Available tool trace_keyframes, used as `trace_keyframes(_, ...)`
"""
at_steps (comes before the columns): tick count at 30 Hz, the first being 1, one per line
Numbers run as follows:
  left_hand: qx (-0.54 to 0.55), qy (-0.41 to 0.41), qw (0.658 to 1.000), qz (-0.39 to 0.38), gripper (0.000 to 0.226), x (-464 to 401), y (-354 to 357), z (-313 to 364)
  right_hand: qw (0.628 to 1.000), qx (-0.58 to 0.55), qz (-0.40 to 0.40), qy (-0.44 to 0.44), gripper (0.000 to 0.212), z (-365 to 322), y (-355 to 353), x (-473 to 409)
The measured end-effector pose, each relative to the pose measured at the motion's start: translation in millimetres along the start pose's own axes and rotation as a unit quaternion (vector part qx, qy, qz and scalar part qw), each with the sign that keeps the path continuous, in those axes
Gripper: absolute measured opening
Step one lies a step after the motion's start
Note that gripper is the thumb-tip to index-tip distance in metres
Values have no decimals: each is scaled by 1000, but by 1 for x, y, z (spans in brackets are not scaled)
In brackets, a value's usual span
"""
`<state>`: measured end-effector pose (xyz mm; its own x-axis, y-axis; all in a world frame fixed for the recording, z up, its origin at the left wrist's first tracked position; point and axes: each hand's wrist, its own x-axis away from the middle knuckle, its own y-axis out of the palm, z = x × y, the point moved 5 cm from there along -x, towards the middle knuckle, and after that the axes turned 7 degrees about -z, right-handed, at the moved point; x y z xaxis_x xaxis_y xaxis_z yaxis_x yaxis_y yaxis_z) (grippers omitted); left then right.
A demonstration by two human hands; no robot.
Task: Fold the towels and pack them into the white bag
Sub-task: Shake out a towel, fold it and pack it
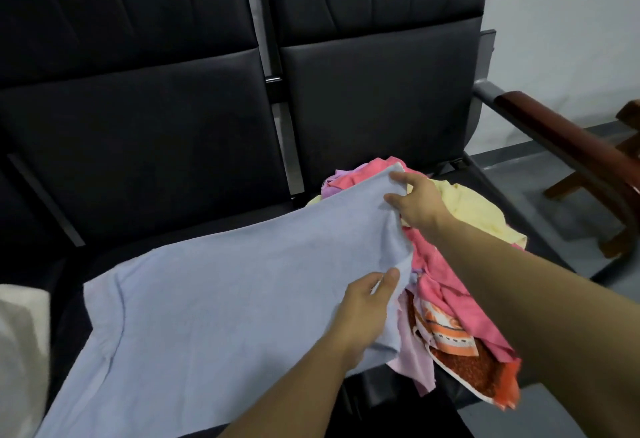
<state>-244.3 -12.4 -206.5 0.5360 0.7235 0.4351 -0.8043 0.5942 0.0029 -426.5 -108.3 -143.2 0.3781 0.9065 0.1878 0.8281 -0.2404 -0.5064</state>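
A pale blue towel [214, 299] lies spread over the black seats. My right hand [417, 203] pinches its far right corner, lifted above the pile. My left hand [363, 309] grips the near right edge between thumb and fingers. Under and right of both hands lies a heap of towels: a pink towel [446, 285], a yellow towel [474, 209], a lilac towel [334, 183] and an orange patterned towel [460, 351]. A white bag [20, 351] shows at the lower left edge, partly cut off.
Black padded seats with tall backrests [156, 126] fill the background. A wooden armrest [575, 146] on a grey metal frame runs along the right side. Beyond it is grey floor [554, 216] and a wooden furniture leg [568, 184].
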Motion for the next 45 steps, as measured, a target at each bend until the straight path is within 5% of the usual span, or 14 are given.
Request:
trace_keyframes(11, 10, 59, 996, -59, 30, 32, 37, 43, 998, -25, 56, 20, 59, -18, -53, 31)
trace_keyframes(19, 1, 57, 996, -63, 41, 76, -43, 34, 999, -31, 4, -19, 61, -74, 11, 38)
trace_keyframes(32, 65, 32, 986, 148, 32, 184, -245, -23, 986, -6, -145, -84, 64, -188, 241, 56)
trace_keyframes(42, -61, -54, 936, 343, 43, 196, -345, -123, 938, -7, -343, -54, 64, -197, 400, 70)
trace_keyframes(45, -137, -128, 920, 345, 35, 197, -360, -151, 916, 20, -398, -41, 52, -182, 418, 74)
